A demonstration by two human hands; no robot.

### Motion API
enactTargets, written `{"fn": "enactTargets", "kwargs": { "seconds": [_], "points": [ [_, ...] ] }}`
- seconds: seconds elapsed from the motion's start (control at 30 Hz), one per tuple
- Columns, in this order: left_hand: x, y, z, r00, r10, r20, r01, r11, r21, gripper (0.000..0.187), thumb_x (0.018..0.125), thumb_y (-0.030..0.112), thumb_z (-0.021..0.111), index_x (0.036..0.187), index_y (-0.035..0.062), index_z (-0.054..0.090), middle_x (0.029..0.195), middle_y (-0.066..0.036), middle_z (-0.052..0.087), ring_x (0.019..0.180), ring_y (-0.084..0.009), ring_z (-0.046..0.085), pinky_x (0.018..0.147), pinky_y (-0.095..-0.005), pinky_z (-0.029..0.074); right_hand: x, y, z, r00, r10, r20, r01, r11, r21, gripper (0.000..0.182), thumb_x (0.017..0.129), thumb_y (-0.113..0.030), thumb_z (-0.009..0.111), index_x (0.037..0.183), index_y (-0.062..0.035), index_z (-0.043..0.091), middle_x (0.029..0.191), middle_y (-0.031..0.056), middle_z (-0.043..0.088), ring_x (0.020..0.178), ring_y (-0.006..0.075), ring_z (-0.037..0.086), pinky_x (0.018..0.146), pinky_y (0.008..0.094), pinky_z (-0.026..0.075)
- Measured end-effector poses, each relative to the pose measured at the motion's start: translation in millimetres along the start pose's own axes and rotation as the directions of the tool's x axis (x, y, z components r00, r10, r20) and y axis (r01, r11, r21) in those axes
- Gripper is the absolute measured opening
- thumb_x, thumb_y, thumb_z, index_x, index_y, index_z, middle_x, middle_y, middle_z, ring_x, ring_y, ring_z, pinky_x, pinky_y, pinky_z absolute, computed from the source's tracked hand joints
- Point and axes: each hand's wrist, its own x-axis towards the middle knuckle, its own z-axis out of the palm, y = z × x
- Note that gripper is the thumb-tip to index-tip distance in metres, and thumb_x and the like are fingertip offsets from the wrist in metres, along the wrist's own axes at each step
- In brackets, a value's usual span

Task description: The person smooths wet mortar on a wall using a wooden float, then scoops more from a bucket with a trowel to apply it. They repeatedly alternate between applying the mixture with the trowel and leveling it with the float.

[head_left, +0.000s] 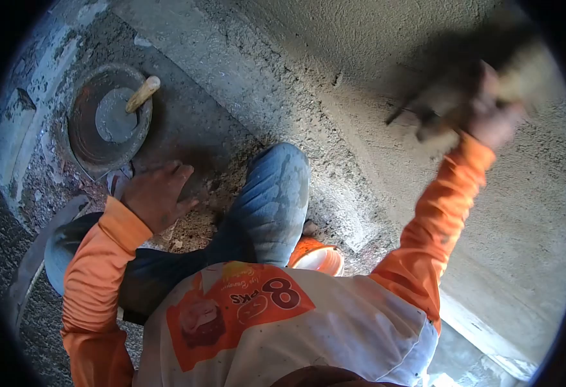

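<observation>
My right hand (489,119) is stretched out to the upper right against the grey plastered wall (360,39). Its fingers are wrapped round a hand tool (434,126) that looks like a plastering float, but motion smears its shape. My left hand (157,197) is over the ground by my knee, fingers loosely spread, holding nothing. Just beyond it stands a bucket (80,151) with grey matter at the bottom. A wooden handle (143,95) leans out of this bucket; whatever it belongs to is mostly hidden.
An orange container (312,253) sits beside my bent knee (280,174), partly covered by my shirt. Rough mortar lies along the wall's foot (341,161). A broken block (13,132) lies at the far left, and a curved grey strip (38,258) is near my other leg.
</observation>
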Motion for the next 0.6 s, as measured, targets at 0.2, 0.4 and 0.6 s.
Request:
{"fn": "enactTargets", "kwargs": {
  "seconds": [0.2,0.4,0.6],
  "points": [
    [7.5,3.9,-4.9,0.994,0.05,-0.094,-0.052,0.999,-0.014,0.051,0.077,0.031,0.061,0.118,0.0039,0.047,0.115,-0.021,0.052,0.101,-0.0368,0.053,0.084,-0.0421,0.044,-157.4,-67.1,168.3,0.74,0.053,0.67,-0.031,0.998,-0.045,0.051,0.08,-0.045,0.055,0.112,-0.0089,0.038,0.09,0.0216,0.06,0.072,0.0418,0.061,0.06,0.0484,0.05],
    [-20.7,12.4,-4.8,0.991,-0.008,-0.135,0.005,1.0,-0.026,0.051,0.075,0.029,0.064,0.116,0.0028,0.047,0.113,-0.02,0.052,0.1,-0.0353,0.053,0.084,-0.0411,0.044,-338.6,69.7,161.4,0.43,0.18,0.885,0.029,0.977,-0.212,0.053,0.082,-0.038,0.055,0.122,-0.0089,0.035,0.116,0.0227,0.049,0.099,0.0434,0.053,0.076,0.0506,0.047],
    [-37.7,13.4,5.8,0.996,-0.047,-0.081,0.048,0.999,0.015,0.051,0.075,0.029,0.064,0.116,0.0024,0.047,0.113,-0.02,0.052,0.098,-0.0349,0.053,0.082,-0.04,0.044,-318.6,114.2,80.8,0.618,0.098,0.78,0.03,0.989,-0.148,0.06,0.077,-0.042,0.061,0.118,-0.0045,0.038,0.102,0.0293,0.054,0.081,0.046,0.057,0.066,0.0514,0.048]
  ]
}}
